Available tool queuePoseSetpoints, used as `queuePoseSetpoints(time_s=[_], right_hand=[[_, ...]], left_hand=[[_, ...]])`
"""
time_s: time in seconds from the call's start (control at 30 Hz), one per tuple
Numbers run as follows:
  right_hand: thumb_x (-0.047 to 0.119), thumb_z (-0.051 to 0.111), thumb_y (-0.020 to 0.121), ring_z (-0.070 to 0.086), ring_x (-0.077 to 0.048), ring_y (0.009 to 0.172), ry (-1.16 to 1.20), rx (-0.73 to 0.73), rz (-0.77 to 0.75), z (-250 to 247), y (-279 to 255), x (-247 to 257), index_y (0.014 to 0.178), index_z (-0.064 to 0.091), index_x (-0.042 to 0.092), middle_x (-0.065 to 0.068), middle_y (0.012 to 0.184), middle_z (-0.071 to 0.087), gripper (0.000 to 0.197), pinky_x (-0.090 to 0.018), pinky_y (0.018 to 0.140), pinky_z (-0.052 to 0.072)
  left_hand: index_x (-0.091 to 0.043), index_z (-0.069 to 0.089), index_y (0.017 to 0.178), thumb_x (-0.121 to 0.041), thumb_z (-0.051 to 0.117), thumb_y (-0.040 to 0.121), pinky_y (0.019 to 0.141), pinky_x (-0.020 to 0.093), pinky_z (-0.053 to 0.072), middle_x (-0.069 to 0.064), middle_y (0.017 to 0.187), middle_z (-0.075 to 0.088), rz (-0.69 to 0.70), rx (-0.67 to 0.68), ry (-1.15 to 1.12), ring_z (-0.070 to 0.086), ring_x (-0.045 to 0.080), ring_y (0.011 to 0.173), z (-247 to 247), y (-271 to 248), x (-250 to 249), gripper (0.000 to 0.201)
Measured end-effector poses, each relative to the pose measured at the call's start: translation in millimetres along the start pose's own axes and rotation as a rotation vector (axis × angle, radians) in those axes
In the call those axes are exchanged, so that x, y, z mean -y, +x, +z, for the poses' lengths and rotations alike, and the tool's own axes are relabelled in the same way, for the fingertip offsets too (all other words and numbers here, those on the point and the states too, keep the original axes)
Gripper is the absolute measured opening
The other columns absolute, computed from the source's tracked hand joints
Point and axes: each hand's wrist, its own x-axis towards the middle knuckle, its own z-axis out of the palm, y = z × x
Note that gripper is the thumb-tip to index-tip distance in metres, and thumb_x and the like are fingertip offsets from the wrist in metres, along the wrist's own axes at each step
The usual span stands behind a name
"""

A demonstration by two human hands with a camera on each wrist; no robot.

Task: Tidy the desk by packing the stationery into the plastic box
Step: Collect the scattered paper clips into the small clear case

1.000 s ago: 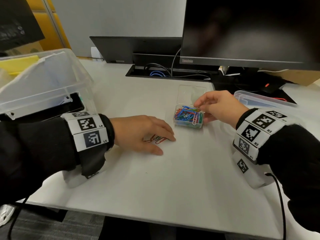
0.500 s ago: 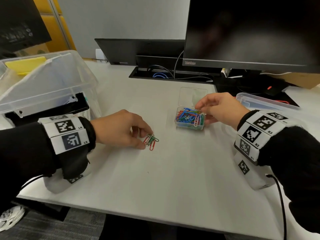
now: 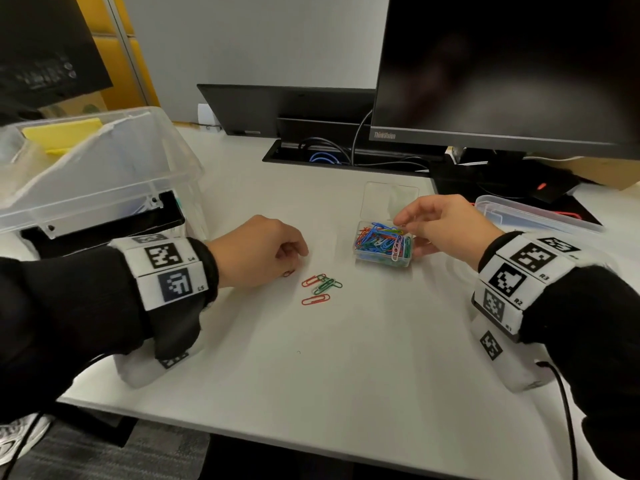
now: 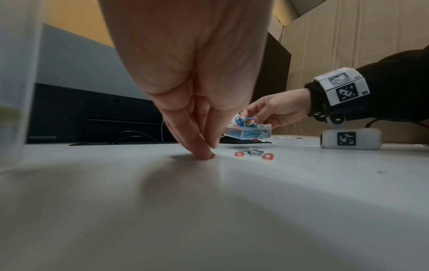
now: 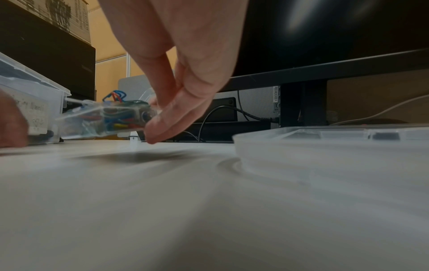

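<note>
My left hand point(image 3: 294, 263) has its fingertips point(image 4: 204, 153) bunched on the desk and pinches a small red paper clip point(image 3: 288, 273). Just to its right lie several loose red and green paper clips point(image 3: 320, 287) point(image 4: 253, 153). My right hand point(image 3: 408, 233) point(image 5: 155, 124) grips the right end of a small clear clip box point(image 3: 382, 244) point(image 5: 104, 117), full of coloured clips, lid open. The wrist views show that box tilted and slightly off the desk. The large clear plastic box point(image 3: 104, 174) stands at the left.
A clear plastic lid point(image 3: 533, 216) point(image 5: 325, 146) lies flat at the right, close to my right hand. A black monitor point(image 3: 502, 64) and a cable slot point(image 3: 329, 155) stand behind. The white desk's front edge point(image 3: 311, 441) is near.
My left hand has drawn back to the left and curled its fingers, uncovering the loose clips and keeping one red clip. The right hand has stayed at the clip box.
</note>
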Motion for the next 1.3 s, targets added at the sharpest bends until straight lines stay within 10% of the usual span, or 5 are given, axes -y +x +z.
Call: queuePoseSetpoints(time_s=[0.17, 0.7, 0.87, 1.07, 1.3], right_hand=[[0.003, 0.053, 0.090, 0.066, -0.024, 0.079, 0.009, -0.008, 0.003, 0.1, -1.0, 1.3, 0.075, 0.060, 0.019, -0.006, 0.091, 0.064, 0.022, -0.023, 0.058, 0.056], [-0.003, 0.049, 0.091, 0.066, -0.020, 0.071, -0.015, 0.014, 0.008, -0.1, 0.9, -0.2, 0.078, 0.060, 0.019, -0.001, 0.083, 0.063, 0.028, -0.023, 0.058, 0.056], [-0.002, 0.049, 0.091, 0.065, -0.019, 0.072, -0.026, 0.022, 0.004, -0.7, 0.4, 1.6, 0.078, 0.060, 0.019, 0.001, 0.081, 0.062, 0.027, -0.023, 0.059, 0.056], [-0.004, 0.047, 0.091, 0.062, -0.014, 0.060, -0.013, 0.036, -0.008, 1.7, -0.5, 1.2, 0.077, 0.061, 0.017, -0.001, 0.078, 0.062, 0.029, -0.021, 0.056, 0.056], [-0.004, 0.049, 0.090, 0.060, -0.016, 0.059, -0.017, 0.033, 0.010, -0.4, -1.1, 0.6, 0.078, 0.061, 0.016, -0.001, 0.077, 0.061, 0.026, -0.018, 0.054, 0.055]], left_hand=[[-0.025, 0.060, 0.119, -0.048, 0.070, 0.073, 0.090, 0.020, 0.048, -0.009, 0.110, 0.055, 0.123, 0.191, -0.016, 0.057, 0.005, 0.092, 4.5, -1.3, -18.2, 0.053], [-0.021, 0.076, 0.093, -0.009, 0.067, 0.075, 0.065, -0.005, 0.038, -0.007, 0.089, 0.073, 0.206, 0.081, -0.043, 0.053, -0.023, 0.065, 6.9, 13.2, -21.8, 0.024], [-0.017, 0.076, 0.095, -0.006, 0.065, 0.077, 0.063, -0.005, 0.037, 0.000, 0.090, 0.074, 0.225, -0.069, -0.062, 0.055, -0.001, 0.058, 0.8, 21.5, -27.7, 0.024], [-0.009, 0.074, 0.097, -0.007, 0.064, 0.081, 0.075, 0.029, 0.053, 0.009, 0.091, 0.072, 0.354, -0.331, -0.133, 0.065, 0.019, 0.077, -2.1, 38.8, -50.2, 0.019], [-0.015, 0.061, 0.120, -0.016, 0.054, 0.092, 0.086, 0.017, 0.044, 0.003, 0.116, 0.066, 0.274, -0.152, -0.071, 0.062, 0.014, 0.100, 2.3, 50.1, -64.5, 0.030]])
